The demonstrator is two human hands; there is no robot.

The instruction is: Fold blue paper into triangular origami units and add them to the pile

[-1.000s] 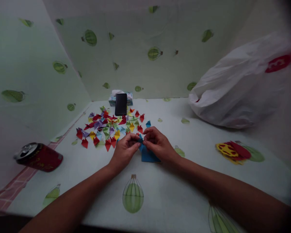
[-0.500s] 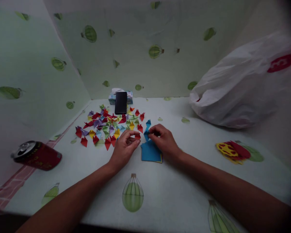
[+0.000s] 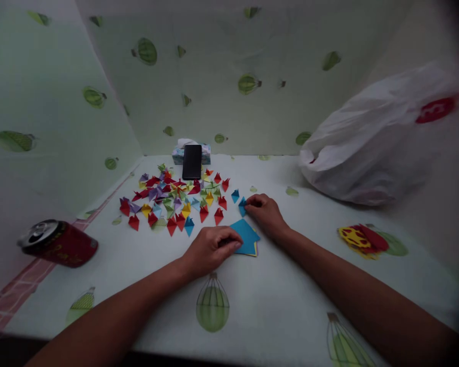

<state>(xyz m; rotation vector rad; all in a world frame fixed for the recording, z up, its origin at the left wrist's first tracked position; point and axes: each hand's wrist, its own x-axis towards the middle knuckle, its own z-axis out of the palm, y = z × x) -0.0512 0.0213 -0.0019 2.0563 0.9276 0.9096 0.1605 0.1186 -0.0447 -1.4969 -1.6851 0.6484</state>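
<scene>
My right hand pinches a small blue folded paper piece between thumb and fingertips, just above the table. Behind it a second blue folded piece stands by itself. My left hand is closed, thumb and forefinger pinched at the left edge of a blue paper sheet. That sheet lies turned on top of a stack, with a yellow edge showing beneath. To the left spread many small folded paper pieces in red, yellow, green, purple and blue, among them a red one and a blue one.
A black phone leans on a tissue box at the back. On the left lies a red drink can. A white plastic bag fills the back right, with red and yellow cut-outs in front of it.
My left hand has moved right and nearer to me, onto the blue sheet. The top sheet has turned. My right hand has shifted slightly right with its blue folded piece, away from the other one.
</scene>
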